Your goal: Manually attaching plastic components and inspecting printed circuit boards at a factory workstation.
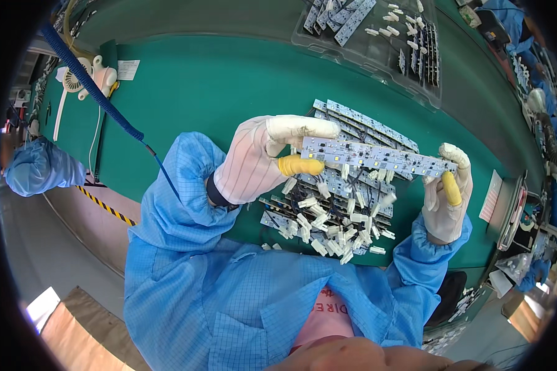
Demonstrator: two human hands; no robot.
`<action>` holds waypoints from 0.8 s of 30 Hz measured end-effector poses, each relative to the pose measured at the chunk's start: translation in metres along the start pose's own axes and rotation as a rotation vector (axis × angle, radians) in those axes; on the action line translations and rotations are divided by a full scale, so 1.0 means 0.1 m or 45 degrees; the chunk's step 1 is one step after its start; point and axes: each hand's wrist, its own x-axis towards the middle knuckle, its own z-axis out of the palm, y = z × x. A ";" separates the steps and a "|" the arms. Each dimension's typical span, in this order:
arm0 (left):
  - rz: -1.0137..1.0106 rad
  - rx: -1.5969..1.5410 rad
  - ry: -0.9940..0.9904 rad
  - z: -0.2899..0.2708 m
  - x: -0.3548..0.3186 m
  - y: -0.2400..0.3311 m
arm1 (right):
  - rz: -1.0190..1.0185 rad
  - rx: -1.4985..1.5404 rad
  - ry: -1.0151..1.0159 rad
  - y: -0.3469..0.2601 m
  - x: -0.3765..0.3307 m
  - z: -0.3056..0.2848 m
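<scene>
Green bench top lies behind the white strip board, which I hold mid-frame above a connector pile, long axis left-right, dipping slightly rightward, left hand pinched closed on its left end, right hand likewise on the other.

Left hand, right hand (both gloved) raised apart, pinching.
</scene>
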 end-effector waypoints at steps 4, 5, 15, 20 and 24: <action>-0.077 -0.298 0.121 0.07 0.02 -0.01 | -0.015 -0.119 0.015 0.02 -0.01 -0.05; -0.081 -0.301 0.120 0.06 0.02 -0.01 | -0.010 -0.119 0.017 0.02 -0.01 -0.07; -0.026 -0.324 0.151 0.09 0.01 0.00 | -0.079 -0.070 0.039 0.05 -0.01 -0.02; -0.003 -0.156 0.149 0.04 0.02 -0.02 | -0.012 0.015 -0.111 0.00 -0.03 -0.08; -0.205 -0.357 0.172 0.06 0.03 0.04 | 0.008 -0.006 -0.045 -0.01 -0.03 0.00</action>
